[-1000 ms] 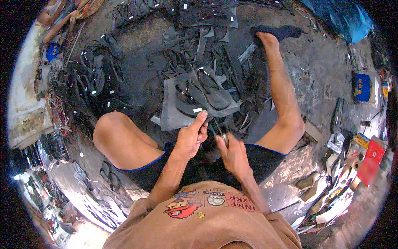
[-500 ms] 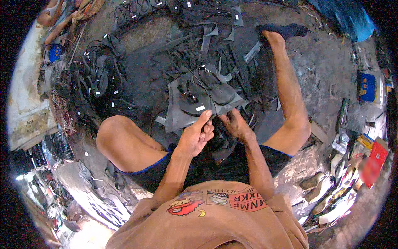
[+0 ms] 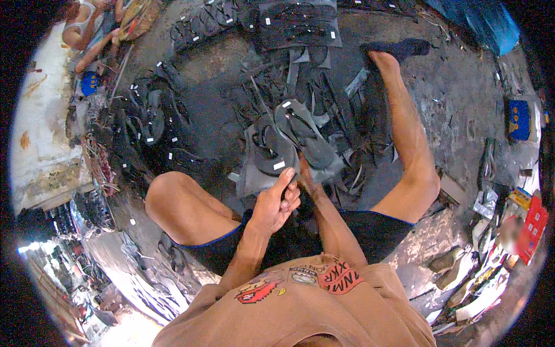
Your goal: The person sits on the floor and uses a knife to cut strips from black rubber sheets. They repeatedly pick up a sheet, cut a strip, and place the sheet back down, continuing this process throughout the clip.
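Observation:
A pair of black flip-flop sandals lies side by side in front of me, each with a small white label. The left flip-flop (image 3: 272,159) rests over a dark grey rubber sheet (image 3: 250,182). My left hand (image 3: 276,205) is closed at its heel, thumb on top and fingers curled below. Beside it, the right flip-flop (image 3: 312,141) is turned slightly, its toe end pointing away from me. My right hand (image 3: 308,179) reaches in between the two heels; its fingers are mostly hidden by the soles and shadow.
Dark rubber scraps and strips (image 3: 329,92) lie around the sandals. More black sandals (image 3: 153,115) are piled at left, others (image 3: 295,23) at the far side. My bent legs flank the work. A red box (image 3: 531,228) stands at right; another person's arm (image 3: 95,52) shows far left.
My right hand has moved left and inward, between the two heels. The right flip-flop has turned and shifted a little to the right. My left hand keeps its hold.

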`<state>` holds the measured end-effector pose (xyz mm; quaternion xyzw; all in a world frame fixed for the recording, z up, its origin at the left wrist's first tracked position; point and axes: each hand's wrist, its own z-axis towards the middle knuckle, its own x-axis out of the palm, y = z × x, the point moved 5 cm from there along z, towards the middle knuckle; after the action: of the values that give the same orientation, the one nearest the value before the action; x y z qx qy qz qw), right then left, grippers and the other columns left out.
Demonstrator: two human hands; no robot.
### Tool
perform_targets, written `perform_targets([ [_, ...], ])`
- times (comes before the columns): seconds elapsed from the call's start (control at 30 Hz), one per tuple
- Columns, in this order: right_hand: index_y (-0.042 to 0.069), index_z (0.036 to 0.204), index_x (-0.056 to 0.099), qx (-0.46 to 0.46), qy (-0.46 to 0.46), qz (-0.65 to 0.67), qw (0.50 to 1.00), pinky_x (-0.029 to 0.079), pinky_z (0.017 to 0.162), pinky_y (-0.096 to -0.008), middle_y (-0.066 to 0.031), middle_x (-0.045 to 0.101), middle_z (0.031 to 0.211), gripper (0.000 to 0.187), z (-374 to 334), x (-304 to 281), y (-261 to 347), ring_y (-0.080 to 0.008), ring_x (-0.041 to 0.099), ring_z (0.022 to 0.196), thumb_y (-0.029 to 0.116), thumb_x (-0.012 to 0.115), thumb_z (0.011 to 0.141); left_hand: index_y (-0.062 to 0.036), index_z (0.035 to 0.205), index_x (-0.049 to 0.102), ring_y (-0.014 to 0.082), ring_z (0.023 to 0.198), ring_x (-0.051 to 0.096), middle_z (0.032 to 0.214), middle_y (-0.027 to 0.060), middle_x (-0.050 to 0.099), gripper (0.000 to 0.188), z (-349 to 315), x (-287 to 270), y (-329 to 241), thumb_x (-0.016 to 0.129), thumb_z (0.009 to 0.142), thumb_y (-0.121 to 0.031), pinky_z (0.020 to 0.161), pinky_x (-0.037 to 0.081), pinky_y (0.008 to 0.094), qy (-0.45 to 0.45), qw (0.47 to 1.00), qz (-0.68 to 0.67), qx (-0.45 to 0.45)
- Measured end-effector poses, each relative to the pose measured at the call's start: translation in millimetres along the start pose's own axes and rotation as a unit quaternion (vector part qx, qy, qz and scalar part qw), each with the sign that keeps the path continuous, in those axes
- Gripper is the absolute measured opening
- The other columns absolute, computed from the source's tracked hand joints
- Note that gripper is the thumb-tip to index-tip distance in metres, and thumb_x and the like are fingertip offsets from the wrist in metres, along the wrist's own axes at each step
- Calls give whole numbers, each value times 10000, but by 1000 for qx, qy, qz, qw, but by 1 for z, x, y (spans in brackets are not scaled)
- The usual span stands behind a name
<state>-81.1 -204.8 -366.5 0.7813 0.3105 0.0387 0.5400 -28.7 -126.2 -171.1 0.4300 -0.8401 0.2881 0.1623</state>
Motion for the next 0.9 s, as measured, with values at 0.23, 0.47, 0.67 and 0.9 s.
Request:
perform_targets([
  [0.23,28,1115,693,-123,-76,-177,974,572,838,-520,-249,739,1041,521,88,-80,109,-471,703,1002,521,555,1016,-6,1007,657,162,584,617,814,85,699,315,-140,-2,-18,725,947,-308,484,455,264,-42,963,265,26],
  [0.47,10,1091,697,-18,6,535,845,508,650,-322,-73,700,852,482,-97,-159,232,-127,608,710,480,687,986,-60,926,706,144,638,622,780,54,689,253,-160,-24,-18,782,899,-300,576,474,291,98,914,390,57],
  [0.67,-22,1110,685,-201,-220,329,896,472,724,-263,46,622,826,394,-163,-220,256,-72,555,776,323,782,945,-13,1554,399,249,1408,486,1497,164,539,1080,-174,49,-63,952,712,-404,1124,424,376,304,692,620,211],
  [0.9,16,1165,691,-255,-217,108,936,467,646,-297,13,575,718,334,-202,-163,256,-97,521,678,217,798,921,-14,1280,657,197,1036,689,1183,72,722,511,-152,87,-78,828,895,-304,914,549,350,0,849,416,327],
])
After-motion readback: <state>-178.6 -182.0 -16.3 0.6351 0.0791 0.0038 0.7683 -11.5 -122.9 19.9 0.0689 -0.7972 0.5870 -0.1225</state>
